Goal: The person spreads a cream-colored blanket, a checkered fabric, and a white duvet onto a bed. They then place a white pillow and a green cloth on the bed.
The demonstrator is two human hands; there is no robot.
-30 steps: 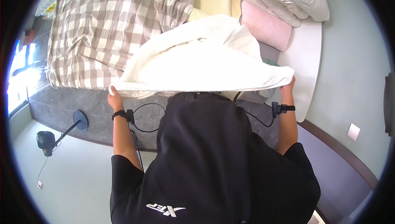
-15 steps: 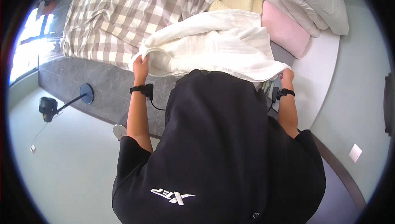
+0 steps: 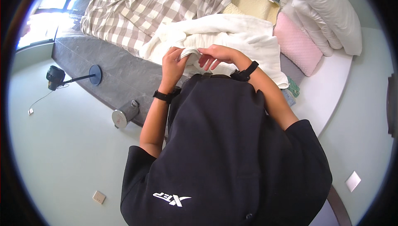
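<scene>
Left of the pink pillow [image 3: 296, 43], the white blanket [image 3: 244, 39] lies lengthwise toward it; the left hand [image 3: 171, 66], farther from the pillow, pinches a fold; the right hand's [image 3: 224, 54] fingers meet it, grip unclear.

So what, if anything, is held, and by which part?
The white cloth, pinched by its folded near edge in the left grip. The right grip is at that edge too, but whether it holds cannot be told.

You have two hands [image 3: 172, 63] and one white cloth [image 3: 248, 33] at twelve o'clock, one checkered bedcover [image 3: 137, 12] at eleven, one pink pillow [image 3: 296, 43] at two.
</scene>
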